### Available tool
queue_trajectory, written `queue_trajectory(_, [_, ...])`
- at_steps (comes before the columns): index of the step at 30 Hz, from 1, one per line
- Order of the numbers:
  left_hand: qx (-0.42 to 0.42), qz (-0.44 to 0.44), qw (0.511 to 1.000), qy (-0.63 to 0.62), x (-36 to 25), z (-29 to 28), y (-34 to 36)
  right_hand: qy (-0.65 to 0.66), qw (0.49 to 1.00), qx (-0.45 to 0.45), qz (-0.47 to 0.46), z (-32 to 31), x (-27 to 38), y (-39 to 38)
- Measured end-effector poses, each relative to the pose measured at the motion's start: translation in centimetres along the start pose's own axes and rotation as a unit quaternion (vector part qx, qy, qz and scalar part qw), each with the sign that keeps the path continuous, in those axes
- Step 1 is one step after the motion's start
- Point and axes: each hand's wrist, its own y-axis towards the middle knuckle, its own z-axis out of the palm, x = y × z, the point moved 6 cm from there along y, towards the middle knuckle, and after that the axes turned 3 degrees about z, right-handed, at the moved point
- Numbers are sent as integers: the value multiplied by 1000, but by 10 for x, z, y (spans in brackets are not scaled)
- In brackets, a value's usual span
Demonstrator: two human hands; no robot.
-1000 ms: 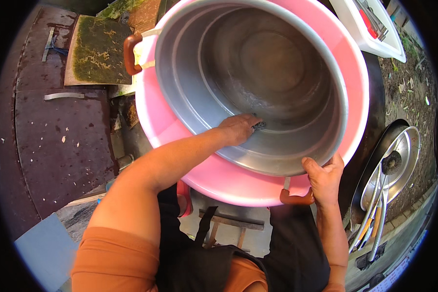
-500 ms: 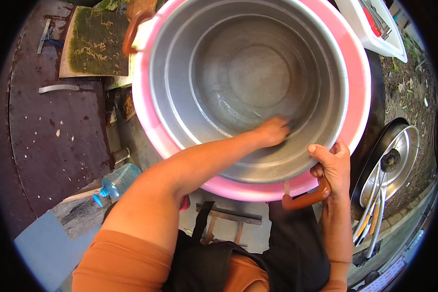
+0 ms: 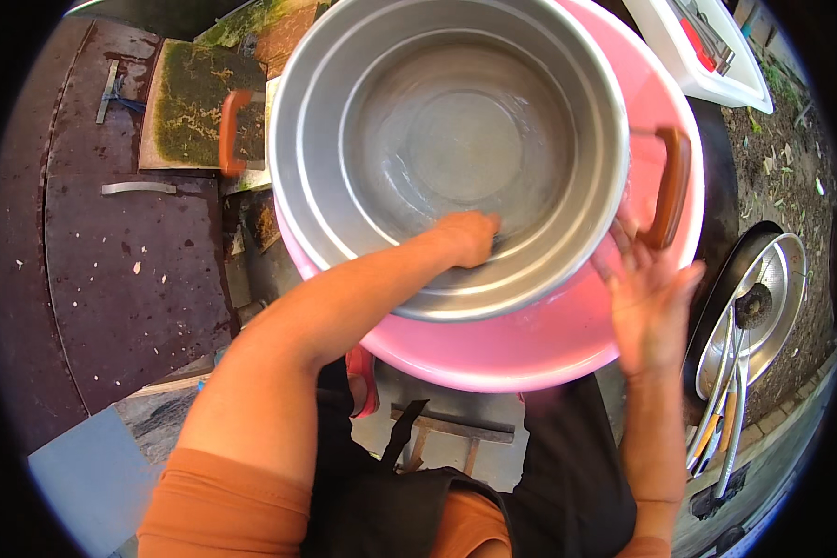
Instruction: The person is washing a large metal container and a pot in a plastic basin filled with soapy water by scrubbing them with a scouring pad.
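Observation:
A big grey metal pot (image 3: 307,158) with two brown handles sits, shifted to the left, over a wide pink basin (image 3: 530,353). My left hand (image 3: 470,237) is inside the pot, fingers curled and pressed low near its near wall. Something dark shows at the fingertips, too hidden to name. Below the pot's right handle (image 3: 674,186), my right hand (image 3: 651,302) is open, palm up and fingers spread. Its fingertips are close to the pot's outer side and the handle's lower end; whether they touch I cannot tell. A wet sheen lies on the pot's inside.
To the right, a metal strainer (image 3: 790,279) rests in a dark pan, with long-handled utensils and a round dark scrubber (image 3: 753,307). A white tub (image 3: 707,70) holding tools stands at far right. Dark brown boards (image 3: 139,279) and a mossy panel (image 3: 200,102) lie left.
The pot has turned counterclockwise and shifted left, bringing its near handle round to the right. My right hand has let go of that handle and opened. My left hand moved left inside the pot.

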Motion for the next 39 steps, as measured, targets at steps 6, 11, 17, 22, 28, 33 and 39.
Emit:
queue_trajectory(6, [-142, 94, 959, -229, -35, 30, 3, -226, 971, -62, -49, 4, -47, 6])
queue_trajectory(11, [205, 139, 968, -30, 22, 65, -51, -283, 943, -85, -153, 2, -21, 5])
queue_trajectory(17, [50, 1, 897, 439, 119, -18, -48, -263, 928, -110, -239, -1, -4, 6])
queue_trajectory(22, [101, 138, 984, -41, 23, 89, -50, -285, 925, -120, -219, 2, 7, 12])
queue_trajectory(28, [123, 41, 908, 398, 98, -6, -46, -450, 865, -104, -195, -13, 28, 36])
queue_trajectory(33, [76, -85, 956, 271, 124, -22, -40, -186, 969, -90, -133, -15, 26, 57])
queue_trajectory(39, [132, -51, 988, 53, 69, 20, -12, -229, 896, 32, 379, -11, -100, -44])
